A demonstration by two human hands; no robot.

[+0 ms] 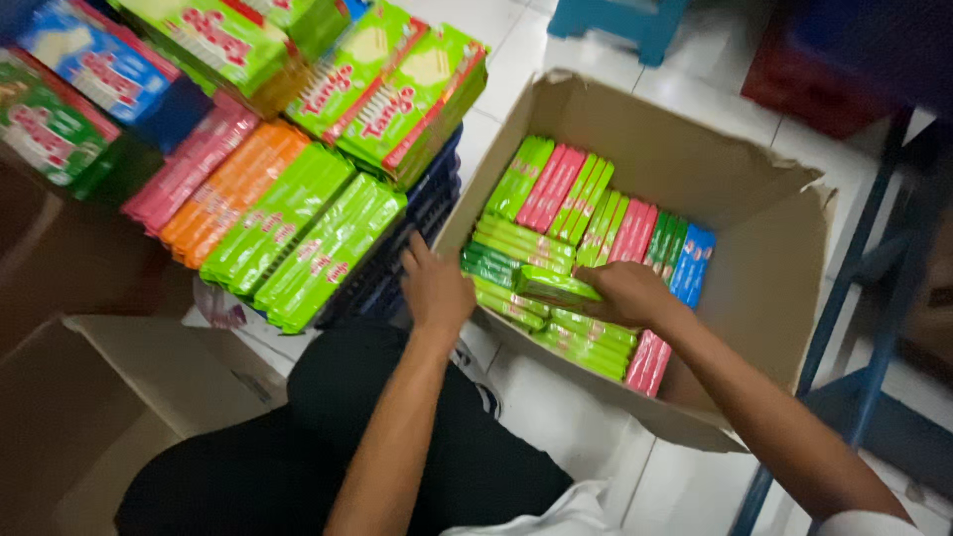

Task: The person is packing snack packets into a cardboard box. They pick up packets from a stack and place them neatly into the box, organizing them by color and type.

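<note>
While stacked wafer packs (288, 223) crowd the dark crate (417, 233) at left, my right hand (625, 295) pinches a green wafer pack (556, 288) inside the cardboard box (764, 248) of green, pink and blue packs; my left hand (434, 288), fingers spread, grips its near wall.

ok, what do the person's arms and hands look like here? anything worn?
Both forearms are bare, with no gloves, watch or rings visible on the left hand or right hand. A white sleeve edge shows at the right upper arm. Dark trousers cover the legs.
</note>
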